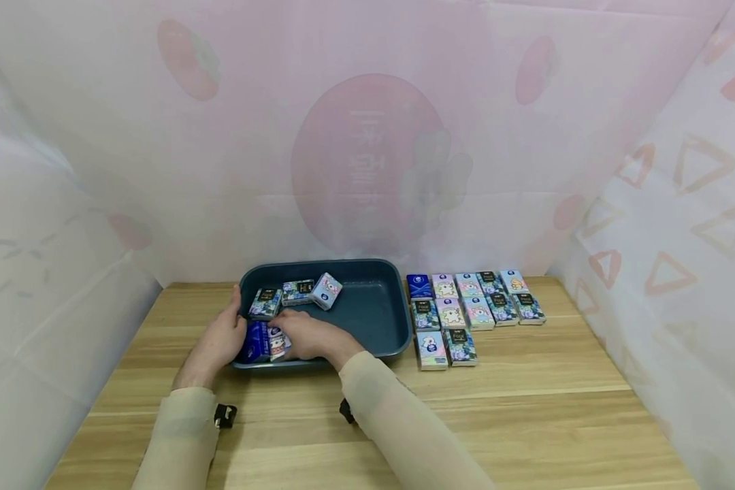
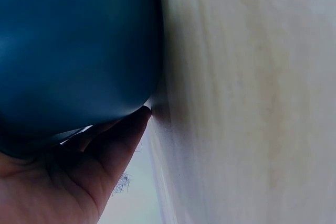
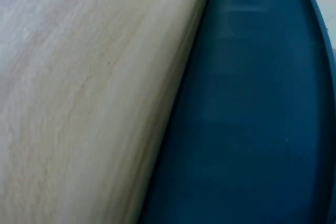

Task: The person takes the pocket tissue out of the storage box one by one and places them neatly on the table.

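Observation:
A dark teal tray (image 1: 373, 306) stands on the table, its outer wall (image 2: 79, 51) filling much of the left wrist view. My left hand (image 1: 222, 337) lies along the tray's left end; in the left wrist view the same hand (image 2: 79, 177) has its extended fingers against the outside wall. My right hand (image 1: 309, 335) reaches inside and pinches a small white patterned pack (image 1: 278, 346) at the front left, beside a dark blue pack (image 1: 256, 342). Behind them lie two floral packs (image 1: 266, 303) (image 1: 297, 292) and a tilted light blue pack (image 1: 327, 291). The right wrist view shows the tray (image 3: 241, 103) but no hand.
Several small packs stand in rows right of the tray, among them a dark blue pack (image 1: 419, 286), a floral pack (image 1: 461, 347) and a light blue pack (image 1: 431, 350). The wooden table (image 1: 527, 422) is bordered by printed cloth (image 1: 367, 136) behind and at both sides.

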Demonstrator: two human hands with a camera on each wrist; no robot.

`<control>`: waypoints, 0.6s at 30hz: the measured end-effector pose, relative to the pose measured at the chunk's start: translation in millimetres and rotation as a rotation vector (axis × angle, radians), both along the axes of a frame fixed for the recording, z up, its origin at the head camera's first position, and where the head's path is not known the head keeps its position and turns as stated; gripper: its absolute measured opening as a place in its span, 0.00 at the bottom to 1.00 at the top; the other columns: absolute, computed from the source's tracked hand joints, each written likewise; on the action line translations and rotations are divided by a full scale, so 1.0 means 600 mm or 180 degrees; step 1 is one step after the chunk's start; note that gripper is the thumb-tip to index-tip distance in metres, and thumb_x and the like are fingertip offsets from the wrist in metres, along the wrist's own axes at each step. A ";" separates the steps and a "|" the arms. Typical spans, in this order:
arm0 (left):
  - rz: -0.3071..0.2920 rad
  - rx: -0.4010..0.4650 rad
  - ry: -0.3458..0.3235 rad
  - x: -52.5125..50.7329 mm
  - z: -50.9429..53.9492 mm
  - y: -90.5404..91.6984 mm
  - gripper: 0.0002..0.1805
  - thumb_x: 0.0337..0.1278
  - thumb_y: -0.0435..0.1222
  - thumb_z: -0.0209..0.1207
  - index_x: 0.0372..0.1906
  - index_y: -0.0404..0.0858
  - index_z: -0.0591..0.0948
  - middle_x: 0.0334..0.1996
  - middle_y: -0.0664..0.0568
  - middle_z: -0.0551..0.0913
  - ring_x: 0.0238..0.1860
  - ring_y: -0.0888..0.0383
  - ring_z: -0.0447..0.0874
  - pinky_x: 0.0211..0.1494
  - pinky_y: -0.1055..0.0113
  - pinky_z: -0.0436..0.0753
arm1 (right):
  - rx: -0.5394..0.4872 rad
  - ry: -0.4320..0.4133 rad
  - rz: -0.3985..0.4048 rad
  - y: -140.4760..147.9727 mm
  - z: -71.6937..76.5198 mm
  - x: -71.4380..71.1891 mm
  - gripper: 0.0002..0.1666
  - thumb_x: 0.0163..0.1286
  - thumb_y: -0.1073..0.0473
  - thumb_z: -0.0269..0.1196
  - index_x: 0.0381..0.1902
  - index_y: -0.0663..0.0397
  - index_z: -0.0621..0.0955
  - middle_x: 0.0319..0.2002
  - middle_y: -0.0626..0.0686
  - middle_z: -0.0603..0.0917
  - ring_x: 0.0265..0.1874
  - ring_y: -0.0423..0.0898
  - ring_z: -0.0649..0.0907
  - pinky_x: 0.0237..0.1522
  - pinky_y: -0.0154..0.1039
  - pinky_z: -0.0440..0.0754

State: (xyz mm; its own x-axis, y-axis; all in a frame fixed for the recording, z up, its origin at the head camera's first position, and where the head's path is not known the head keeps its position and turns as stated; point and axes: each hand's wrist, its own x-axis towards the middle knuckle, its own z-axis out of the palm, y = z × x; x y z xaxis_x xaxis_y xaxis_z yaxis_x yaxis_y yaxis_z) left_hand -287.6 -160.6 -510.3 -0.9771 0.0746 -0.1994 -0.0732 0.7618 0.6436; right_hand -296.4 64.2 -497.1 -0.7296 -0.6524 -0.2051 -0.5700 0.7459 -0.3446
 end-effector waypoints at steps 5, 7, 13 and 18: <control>0.0023 0.0007 -0.0020 0.001 -0.001 0.001 0.42 0.98 0.39 0.36 0.97 0.47 0.27 0.97 0.28 0.41 0.95 0.21 0.48 0.94 0.21 0.55 | 0.0043 0.0015 -0.0088 0.014 0.002 0.001 0.43 0.83 0.52 0.78 0.90 0.42 0.76 0.89 0.50 0.76 0.88 0.49 0.76 0.86 0.42 0.81; 0.0036 0.0015 -0.0020 0.001 -0.001 0.001 0.43 0.98 0.39 0.36 0.97 0.47 0.27 0.97 0.28 0.41 0.95 0.21 0.48 0.94 0.20 0.55 | 0.0029 0.0003 -0.0129 0.021 0.004 0.002 0.43 0.83 0.53 0.77 0.90 0.42 0.75 0.89 0.50 0.75 0.88 0.49 0.76 0.85 0.43 0.82; 0.0041 0.0053 0.0011 0.002 -0.002 0.002 0.43 0.97 0.39 0.37 0.98 0.45 0.29 0.97 0.30 0.39 0.96 0.22 0.46 0.95 0.21 0.54 | -0.0113 0.0008 -0.0235 0.048 0.017 0.008 0.43 0.83 0.57 0.77 0.90 0.44 0.76 0.86 0.52 0.77 0.85 0.51 0.78 0.84 0.46 0.84; 0.0038 0.0053 0.0028 0.002 -0.004 0.002 0.43 0.97 0.39 0.37 0.98 0.45 0.29 0.97 0.30 0.40 0.96 0.22 0.46 0.95 0.21 0.54 | -0.0265 -0.0064 -0.0351 0.072 0.028 0.013 0.44 0.83 0.62 0.75 0.91 0.48 0.74 0.88 0.54 0.75 0.86 0.52 0.76 0.84 0.46 0.84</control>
State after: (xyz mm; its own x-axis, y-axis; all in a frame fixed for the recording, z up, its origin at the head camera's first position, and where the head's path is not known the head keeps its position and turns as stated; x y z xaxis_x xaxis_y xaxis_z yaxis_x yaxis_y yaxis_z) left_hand -286.2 -159.4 -512.8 -0.9796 0.0661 -0.1897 -0.0766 0.7501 0.6569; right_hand -288.7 107.5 -480.3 -0.7941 -0.5838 -0.1689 -0.4785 0.7720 -0.4184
